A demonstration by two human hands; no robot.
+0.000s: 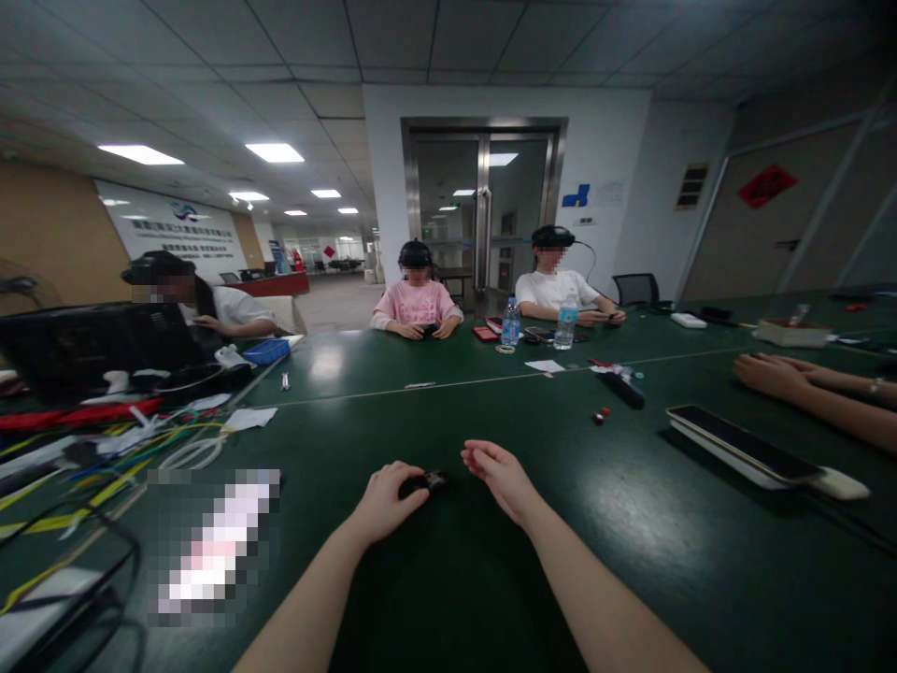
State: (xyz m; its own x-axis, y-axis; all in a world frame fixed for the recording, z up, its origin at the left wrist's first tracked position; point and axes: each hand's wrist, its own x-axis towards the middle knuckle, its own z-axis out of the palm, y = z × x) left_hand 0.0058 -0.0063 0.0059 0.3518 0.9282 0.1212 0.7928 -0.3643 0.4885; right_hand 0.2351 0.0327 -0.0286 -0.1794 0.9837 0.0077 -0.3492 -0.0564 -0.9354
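Observation:
My left hand rests on the green tabletop, fingers and thumb closed around a small black object. Its right end sticks out with a few lighter marks, and I cannot make out its kind. Just to the right, apart from the object, my right hand is raised slightly with its fingers curled together toward the thumb. Anything between those fingertips is too small or hidden to name.
A pixelated bright slab lies left, near tangled cables. To the right are a phone on a white block, a black item and another person's hands. Water bottles stand farther back, near seated people.

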